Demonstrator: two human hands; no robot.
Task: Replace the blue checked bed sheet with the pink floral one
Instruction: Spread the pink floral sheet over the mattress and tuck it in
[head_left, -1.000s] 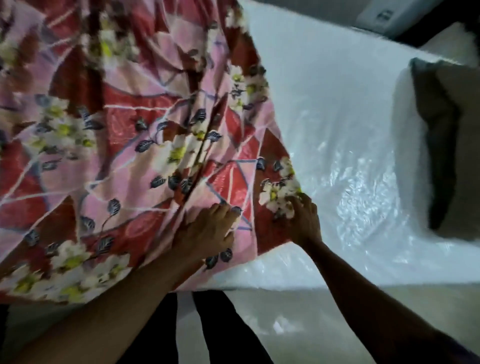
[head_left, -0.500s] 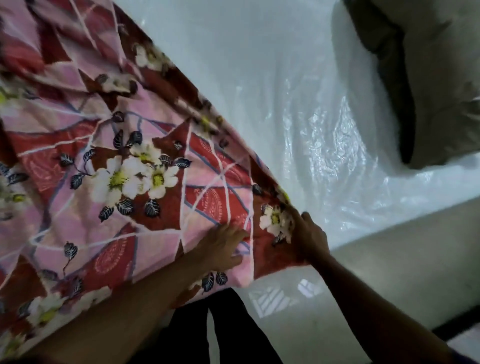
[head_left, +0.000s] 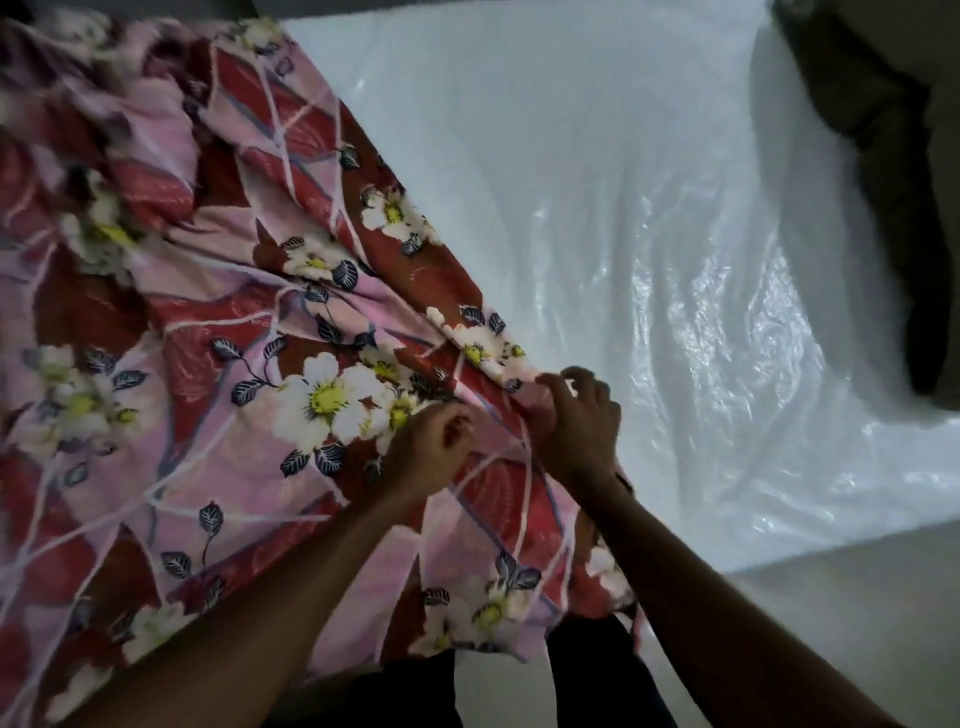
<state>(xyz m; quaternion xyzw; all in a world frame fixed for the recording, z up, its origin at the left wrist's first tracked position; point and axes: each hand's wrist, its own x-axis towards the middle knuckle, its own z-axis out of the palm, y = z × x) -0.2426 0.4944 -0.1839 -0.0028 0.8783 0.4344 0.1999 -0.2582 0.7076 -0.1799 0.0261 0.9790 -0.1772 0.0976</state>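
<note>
The pink floral bed sheet (head_left: 218, 322) lies rumpled over the left half of the mattress (head_left: 597, 182), which is wrapped in clear plastic. Its right edge runs diagonally from the top centre down to my hands. My left hand (head_left: 434, 449) grips a bunched fold of the sheet near that edge. My right hand (head_left: 574, 421) pinches the sheet's edge just beside it, fingers curled round the fabric. A flap of the sheet hangs over the mattress's near side below my hands. No blue checked sheet is in view.
A dark pillow (head_left: 883, 171) lies at the right end of the mattress. Pale floor (head_left: 857, 597) shows beyond the mattress's near edge at lower right. My dark trouser legs (head_left: 597, 686) stand against the bed at the bottom.
Both hands have gone from resting flat on the sheet to gripping it, bunching the fabric near its edge. The sheet's edge has shifted right and more fabric hangs over the near side.
</note>
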